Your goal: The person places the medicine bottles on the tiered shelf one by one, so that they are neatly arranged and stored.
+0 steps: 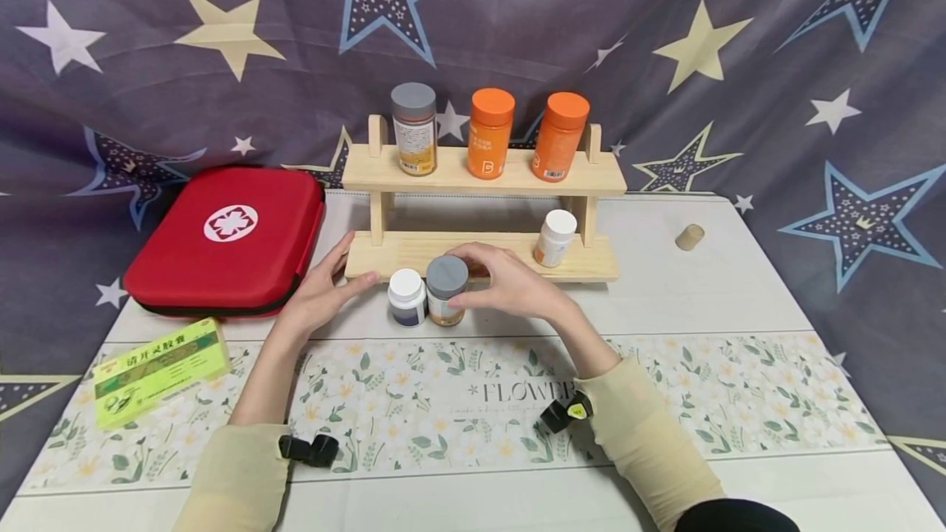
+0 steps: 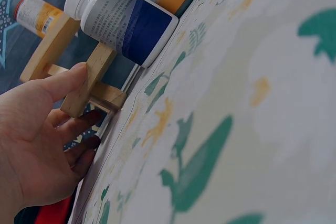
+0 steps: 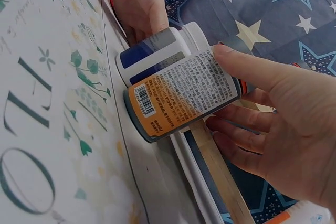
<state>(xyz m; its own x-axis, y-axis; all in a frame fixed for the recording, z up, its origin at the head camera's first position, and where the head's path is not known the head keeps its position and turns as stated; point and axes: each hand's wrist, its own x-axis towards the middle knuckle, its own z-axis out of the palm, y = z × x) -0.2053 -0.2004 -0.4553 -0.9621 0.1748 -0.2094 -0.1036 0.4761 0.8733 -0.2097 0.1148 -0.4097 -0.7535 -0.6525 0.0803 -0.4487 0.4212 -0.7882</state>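
Observation:
A two-tier wooden shelf stands at the back of the table. My left hand holds the left end of its lower board, thumb on the front and fingers behind. My right hand grips a grey-capped pill bottle with an orange and white label, thumb on the near side and fingers behind. This bottle is upright in front of the lower board. Right beside it on the left is a white-capped bottle with a blue label, standing on the table.
On the upper board stand a grey-capped bottle and two orange bottles. A small white bottle is at the lower board's right. A red first-aid case and green medicine box lie left; a small beige cylinder lies right.

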